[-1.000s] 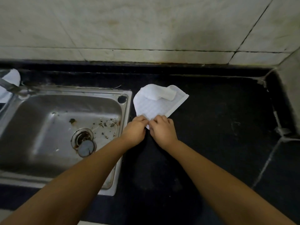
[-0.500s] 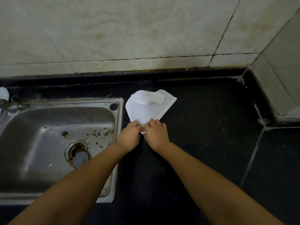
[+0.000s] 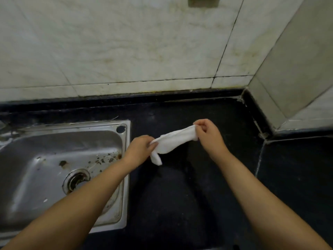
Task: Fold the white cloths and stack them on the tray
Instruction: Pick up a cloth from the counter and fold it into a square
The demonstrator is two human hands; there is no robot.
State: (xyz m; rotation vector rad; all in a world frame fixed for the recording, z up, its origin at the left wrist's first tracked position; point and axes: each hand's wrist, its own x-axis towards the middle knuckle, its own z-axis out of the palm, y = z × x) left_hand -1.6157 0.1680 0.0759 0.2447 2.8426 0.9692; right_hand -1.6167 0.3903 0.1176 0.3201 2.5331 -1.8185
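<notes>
White cloth [image 3: 173,141] bunched and stretched above the dark counter [image 3: 198,195], its far end pinched by the right hand [image 3: 207,135], near end gripped in the left hand [image 3: 141,149], one corner hanging loose, steel sink [image 3: 124,159] just left holding scattered debris around its drain [image 3: 76,180]
</notes>
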